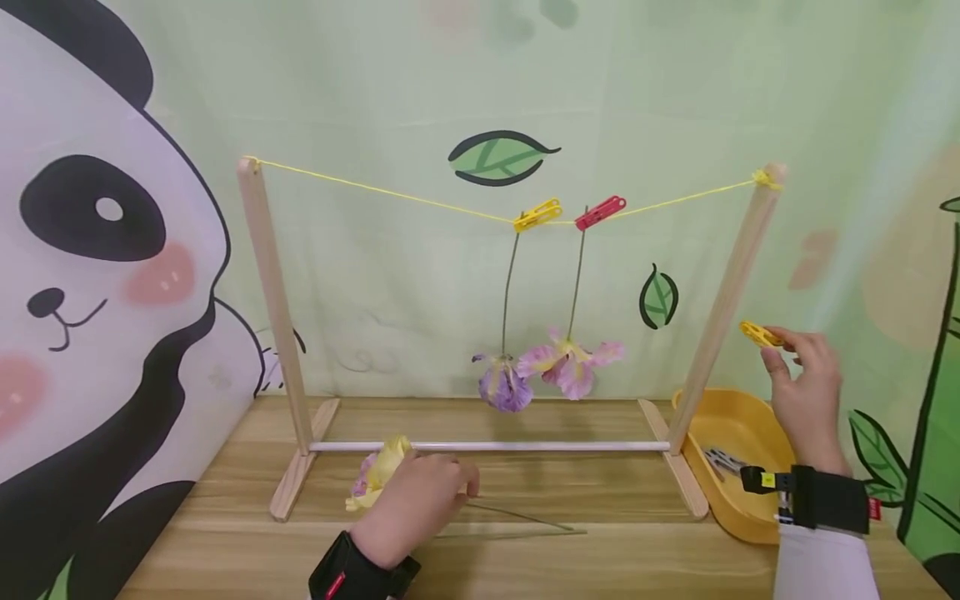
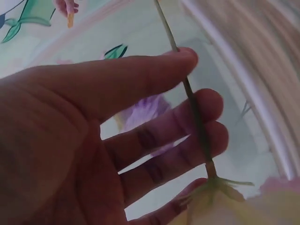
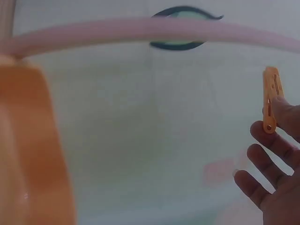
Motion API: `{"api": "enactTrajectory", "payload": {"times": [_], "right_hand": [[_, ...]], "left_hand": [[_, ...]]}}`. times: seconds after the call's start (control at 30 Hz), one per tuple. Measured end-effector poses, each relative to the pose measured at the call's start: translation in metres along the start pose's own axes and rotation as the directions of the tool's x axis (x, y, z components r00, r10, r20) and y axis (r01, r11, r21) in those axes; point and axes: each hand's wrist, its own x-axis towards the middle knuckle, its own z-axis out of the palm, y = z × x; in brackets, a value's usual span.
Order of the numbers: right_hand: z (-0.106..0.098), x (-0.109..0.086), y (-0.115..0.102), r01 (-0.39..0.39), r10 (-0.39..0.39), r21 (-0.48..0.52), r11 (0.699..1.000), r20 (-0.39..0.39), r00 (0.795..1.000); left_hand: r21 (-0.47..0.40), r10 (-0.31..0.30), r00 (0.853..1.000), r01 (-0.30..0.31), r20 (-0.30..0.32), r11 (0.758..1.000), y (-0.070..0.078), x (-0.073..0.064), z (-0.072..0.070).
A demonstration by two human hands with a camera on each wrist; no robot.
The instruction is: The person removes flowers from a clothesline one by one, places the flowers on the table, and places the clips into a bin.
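My left hand (image 1: 420, 500) is low over the table and pinches the thin green stem of a yellow artificial flower (image 1: 390, 458). In the left wrist view the stem (image 2: 194, 110) runs between thumb and fingers, with the bloom below. A pink bloom (image 1: 363, 477) shows partly behind the yellow one. At the right, my right hand (image 1: 808, 392) pinches a yellow clothespin (image 1: 761, 335) between thumb and fingers, beyond the right post. From the yellow line (image 1: 390, 194) hang a purple flower (image 1: 506, 387) in a yellow clothespin (image 1: 537, 215) and a pink-purple flower (image 1: 573, 367) in a red clothespin (image 1: 600, 213).
The line is strung between the left wooden post (image 1: 273, 308) and right wooden post (image 1: 727, 308), which a white bar (image 1: 487, 447) joins near the table. Beside the right foot, a yellow basin (image 1: 738, 517) holds several grey clothespins (image 1: 723, 460). A panda-print cloth (image 1: 405, 83) hangs behind.
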Motion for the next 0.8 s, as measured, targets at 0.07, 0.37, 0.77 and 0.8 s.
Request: {"api": "enactTrajectory", "payload": {"times": [0.07,0.37,0.77,0.8], "right_hand": [[0.002,-0.003,0.011,-0.001,0.002,-0.017,1.000,0.060,0.998],[0.011,-0.022,0.054,-0.087,0.160,-0.192,0.978,0.406,0.900],[0.011,-0.029,0.075,-0.121,0.320,-0.310,0.943,0.743,0.588],[0.012,-0.028,0.076,-0.117,0.320,-0.311,0.943,0.759,0.567]], "left_hand": [[0.020,-0.006,1.000,0.006,-0.004,1.000,0.004,0.000,0.006],[0.126,-0.005,0.998,-0.003,0.060,0.992,0.015,-0.001,0.027],[0.113,0.010,0.998,-0.017,0.064,0.993,0.018,-0.003,0.038],[0.110,0.011,0.998,-0.018,0.063,0.994,0.018,-0.003,0.038]]}}
